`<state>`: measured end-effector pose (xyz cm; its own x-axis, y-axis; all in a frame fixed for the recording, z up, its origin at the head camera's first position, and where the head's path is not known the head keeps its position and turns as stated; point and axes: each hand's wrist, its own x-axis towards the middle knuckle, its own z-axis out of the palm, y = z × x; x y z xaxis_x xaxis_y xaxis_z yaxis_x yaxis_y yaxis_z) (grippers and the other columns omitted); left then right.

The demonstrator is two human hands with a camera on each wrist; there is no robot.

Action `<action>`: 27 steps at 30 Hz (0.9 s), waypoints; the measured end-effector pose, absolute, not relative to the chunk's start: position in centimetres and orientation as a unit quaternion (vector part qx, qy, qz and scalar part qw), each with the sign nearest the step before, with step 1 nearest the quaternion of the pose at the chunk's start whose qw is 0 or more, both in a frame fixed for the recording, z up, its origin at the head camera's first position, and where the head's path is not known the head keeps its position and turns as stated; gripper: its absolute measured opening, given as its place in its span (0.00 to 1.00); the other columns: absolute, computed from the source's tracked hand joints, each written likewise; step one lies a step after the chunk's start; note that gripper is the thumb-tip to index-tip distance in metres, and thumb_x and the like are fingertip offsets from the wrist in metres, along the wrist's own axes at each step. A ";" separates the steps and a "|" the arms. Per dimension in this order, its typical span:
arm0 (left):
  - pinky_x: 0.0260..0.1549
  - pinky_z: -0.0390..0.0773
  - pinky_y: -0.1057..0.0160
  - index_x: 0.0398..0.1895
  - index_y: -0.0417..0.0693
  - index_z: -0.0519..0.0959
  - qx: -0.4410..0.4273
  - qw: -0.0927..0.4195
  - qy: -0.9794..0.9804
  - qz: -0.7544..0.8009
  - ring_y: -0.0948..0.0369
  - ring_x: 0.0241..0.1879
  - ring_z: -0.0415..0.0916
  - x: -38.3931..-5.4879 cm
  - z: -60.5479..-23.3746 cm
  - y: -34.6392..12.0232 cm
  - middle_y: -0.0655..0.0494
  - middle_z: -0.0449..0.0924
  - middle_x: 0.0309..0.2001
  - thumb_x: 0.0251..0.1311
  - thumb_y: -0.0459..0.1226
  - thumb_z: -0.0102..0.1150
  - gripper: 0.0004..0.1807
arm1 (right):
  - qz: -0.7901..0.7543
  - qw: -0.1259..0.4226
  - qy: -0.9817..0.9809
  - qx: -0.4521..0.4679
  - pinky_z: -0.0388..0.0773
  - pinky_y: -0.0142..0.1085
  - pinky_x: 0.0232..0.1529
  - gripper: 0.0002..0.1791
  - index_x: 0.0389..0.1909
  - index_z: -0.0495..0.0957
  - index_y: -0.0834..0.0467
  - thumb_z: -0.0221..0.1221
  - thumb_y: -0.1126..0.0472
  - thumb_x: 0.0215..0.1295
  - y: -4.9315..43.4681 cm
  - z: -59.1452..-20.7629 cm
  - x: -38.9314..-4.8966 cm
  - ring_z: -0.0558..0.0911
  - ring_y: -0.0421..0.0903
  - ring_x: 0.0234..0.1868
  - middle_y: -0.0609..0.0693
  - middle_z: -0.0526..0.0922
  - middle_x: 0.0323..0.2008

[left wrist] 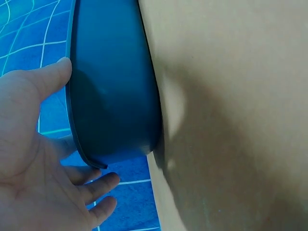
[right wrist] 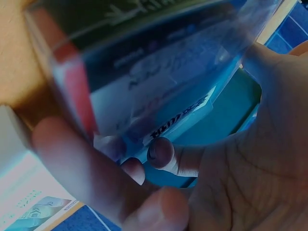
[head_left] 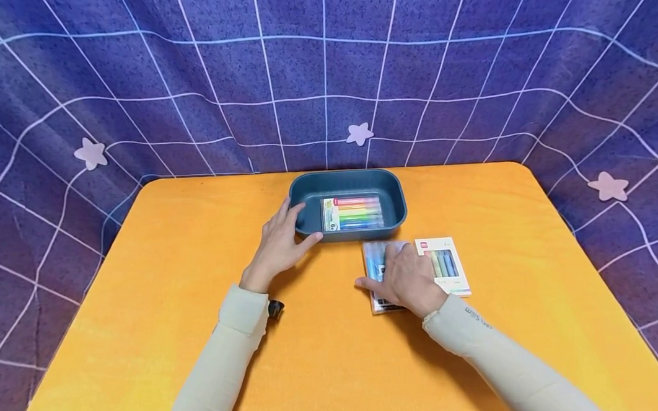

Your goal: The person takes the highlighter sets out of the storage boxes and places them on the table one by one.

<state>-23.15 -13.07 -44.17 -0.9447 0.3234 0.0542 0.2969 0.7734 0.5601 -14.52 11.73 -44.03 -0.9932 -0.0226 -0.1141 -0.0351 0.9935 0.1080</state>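
Note:
A dark blue-green rectangular bin (head_left: 350,235) stands at the table's far edge, with a flat pack of coloured pens (head_left: 357,214) lying inside. My left hand (head_left: 279,240) is at the bin's left end, fingers spread and thumb tip at the rim (left wrist: 70,101). In front of the bin's right side, my right hand (head_left: 409,276) grips a clear plastic box of markers (head_left: 374,259) from above, its fingers curled at the box's side (right wrist: 159,96). Close beside that box lies a white windowed carton of coloured sticks (head_left: 445,261), partly behind the right hand.
The orange-yellow table (head_left: 185,238) spreads to both sides and toward me. Behind it hangs a purple-blue grid curtain (head_left: 299,64) with star shapes. A small black object (head_left: 275,309) shows at the left cuff.

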 end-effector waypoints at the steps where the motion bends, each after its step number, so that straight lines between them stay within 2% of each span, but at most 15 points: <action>1: 0.75 0.48 0.35 0.80 0.50 0.54 0.164 0.022 0.942 0.294 0.38 0.79 0.47 -23.2 -44.2 -13.1 0.42 0.37 0.83 0.67 0.58 0.58 0.45 | 0.053 0.061 0.997 -0.013 0.69 0.41 0.22 0.54 0.44 0.71 0.63 0.48 0.13 0.50 11.7 -44.0 -14.6 0.70 0.50 0.27 0.57 0.69 0.27; 7: 0.74 0.49 0.35 0.79 0.49 0.55 0.158 0.014 0.945 0.287 0.37 0.78 0.48 -23.5 -44.2 -13.1 0.41 0.39 0.82 0.66 0.59 0.57 0.45 | 0.037 0.082 0.996 -0.002 0.71 0.40 0.25 0.56 0.53 0.70 0.63 0.47 0.13 0.51 11.7 -43.8 -15.2 0.72 0.50 0.29 0.58 0.73 0.33; 12: 0.73 0.49 0.35 0.79 0.49 0.55 0.152 0.017 0.947 0.283 0.38 0.79 0.48 -23.6 -44.2 -12.9 0.43 0.40 0.83 0.66 0.60 0.57 0.46 | 0.013 0.079 0.997 0.008 0.73 0.41 0.24 0.54 0.55 0.69 0.64 0.51 0.16 0.54 11.9 -43.5 -15.2 0.73 0.51 0.28 0.60 0.74 0.35; 19: 0.73 0.50 0.36 0.79 0.49 0.55 0.147 0.018 0.947 0.283 0.39 0.78 0.49 -23.7 -44.1 -12.9 0.44 0.40 0.83 0.65 0.60 0.58 0.46 | -0.015 0.069 0.998 0.004 0.77 0.45 0.31 0.53 0.56 0.69 0.64 0.55 0.19 0.53 12.1 -43.3 -14.7 0.76 0.53 0.33 0.60 0.75 0.37; 27: 0.73 0.50 0.36 0.79 0.49 0.55 0.148 0.020 0.945 0.290 0.39 0.79 0.48 -23.6 -44.2 -13.1 0.45 0.39 0.83 0.65 0.60 0.58 0.46 | 0.012 0.087 0.996 -0.010 0.72 0.41 0.25 0.55 0.55 0.69 0.61 0.53 0.14 0.48 11.9 -43.2 -14.8 0.73 0.51 0.29 0.58 0.74 0.34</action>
<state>-23.64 -13.12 -44.24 -0.9552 0.2918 0.0489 0.2691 0.7881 0.5537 -14.79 11.86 -43.20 -0.9846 -0.0178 -0.1740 -0.0218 0.9995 0.0214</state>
